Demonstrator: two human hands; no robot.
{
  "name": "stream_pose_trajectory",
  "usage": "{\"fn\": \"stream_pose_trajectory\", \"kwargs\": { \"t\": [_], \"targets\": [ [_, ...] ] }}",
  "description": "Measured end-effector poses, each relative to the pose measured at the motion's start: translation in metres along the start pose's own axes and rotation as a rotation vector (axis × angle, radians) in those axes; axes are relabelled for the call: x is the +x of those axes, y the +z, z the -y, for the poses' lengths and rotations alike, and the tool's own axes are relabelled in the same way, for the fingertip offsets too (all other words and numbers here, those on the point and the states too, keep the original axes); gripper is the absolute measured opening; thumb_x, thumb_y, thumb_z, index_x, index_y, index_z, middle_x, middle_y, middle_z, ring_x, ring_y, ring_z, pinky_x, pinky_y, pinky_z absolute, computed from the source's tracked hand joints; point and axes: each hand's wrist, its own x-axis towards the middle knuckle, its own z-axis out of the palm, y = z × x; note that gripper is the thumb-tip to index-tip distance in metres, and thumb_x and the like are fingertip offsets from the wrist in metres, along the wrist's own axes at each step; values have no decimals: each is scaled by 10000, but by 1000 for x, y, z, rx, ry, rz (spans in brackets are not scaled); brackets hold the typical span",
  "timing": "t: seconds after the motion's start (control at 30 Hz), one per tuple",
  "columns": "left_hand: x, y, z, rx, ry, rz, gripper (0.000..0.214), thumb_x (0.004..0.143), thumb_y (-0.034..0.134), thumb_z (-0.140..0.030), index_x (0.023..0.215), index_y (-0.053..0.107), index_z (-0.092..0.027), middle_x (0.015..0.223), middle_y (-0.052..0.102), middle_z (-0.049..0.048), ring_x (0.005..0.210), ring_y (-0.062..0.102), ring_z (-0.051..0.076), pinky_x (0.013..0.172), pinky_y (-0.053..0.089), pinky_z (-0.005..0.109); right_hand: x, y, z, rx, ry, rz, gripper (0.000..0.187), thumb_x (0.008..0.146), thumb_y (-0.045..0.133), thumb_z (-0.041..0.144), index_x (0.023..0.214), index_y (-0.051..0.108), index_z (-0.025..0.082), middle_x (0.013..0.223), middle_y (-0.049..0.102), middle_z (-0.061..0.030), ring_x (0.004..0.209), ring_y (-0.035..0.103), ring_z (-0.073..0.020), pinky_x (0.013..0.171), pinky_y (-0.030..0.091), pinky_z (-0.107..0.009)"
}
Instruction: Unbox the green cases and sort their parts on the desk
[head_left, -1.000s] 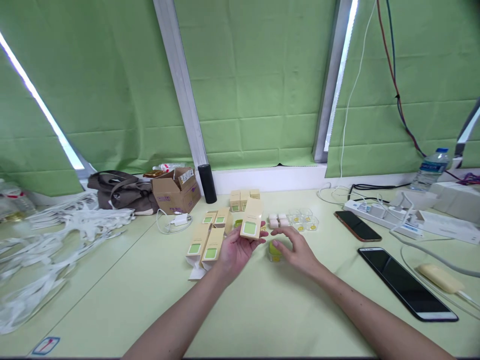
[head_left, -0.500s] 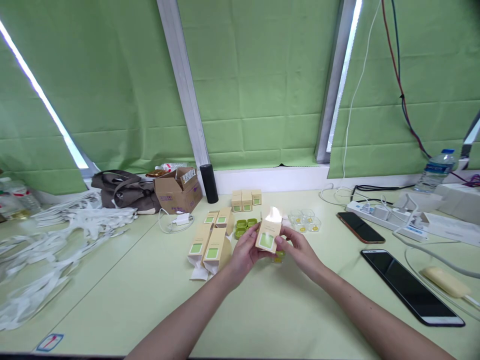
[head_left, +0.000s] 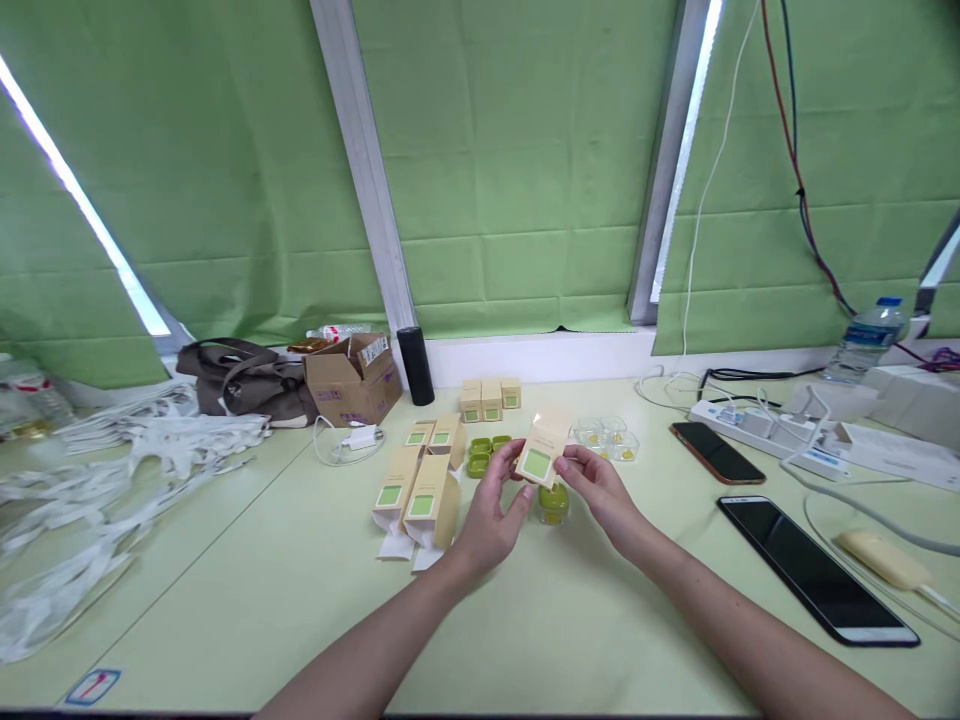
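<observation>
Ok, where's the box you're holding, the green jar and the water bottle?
box [head_left: 538,462]: head view, its green label.
green jar [head_left: 553,505]: head view, its side.
water bottle [head_left: 861,345]: head view, its label.

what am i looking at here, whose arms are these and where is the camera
No machine here: these are a person's two bare arms, seen from one camera worn on the head, looking forward and down. The left hand and right hand together hold a small tan carton with a green square, above a little green jar. On the pale green table lie more cartons, a brown cardboard box, a black phone and a power strip.
</observation>
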Motion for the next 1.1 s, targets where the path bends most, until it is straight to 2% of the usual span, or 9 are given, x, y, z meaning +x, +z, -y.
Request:
{"fn": "stream_pose_trajectory", "kwargs": {
  "t": [0.2,0.47,0.8,1.1],
  "targets": [
    [3,3,-3,-8,0,-8,464,1023,608,-389,1433,444,-248,1455,555,138,1376,527,294,1176,409,471,4,-2,-16,-13,-31,-1,570,767,796,723,1047,699,236,1045,821,-111,1015,763,-314,928,568,-432],
    [2,2,-5,-49,-10,-1,458,1014,614,-403,1415,449,-254,1422,545,132,1360,513,295,1155,411,467,5,-4,-23,-52,-48,9,553,822,775,680,1121,679,226,1091,805,-122,1032,750,-305,902,568,-425],
    [2,0,-6,-58,-16,-5,417,997,614,-379,1365,456,-264,1333,549,103,1270,523,277,1105,416,448,4,-5,-24,-89,-57,47,509,867,763,627,1153,672,216,1082,799,-111,1065,738,-293,889,551,-388],
    [2,-1,-2,-76,-53,-13,446,948,631,-353,1342,445,-256,1298,545,93,1189,539,272,1048,435,443,4,-5,-23,-96,-34,44,533,835,791,634,1132,693,202,1004,805,-99,993,749,-279,838,551,-361]
  ]
}}
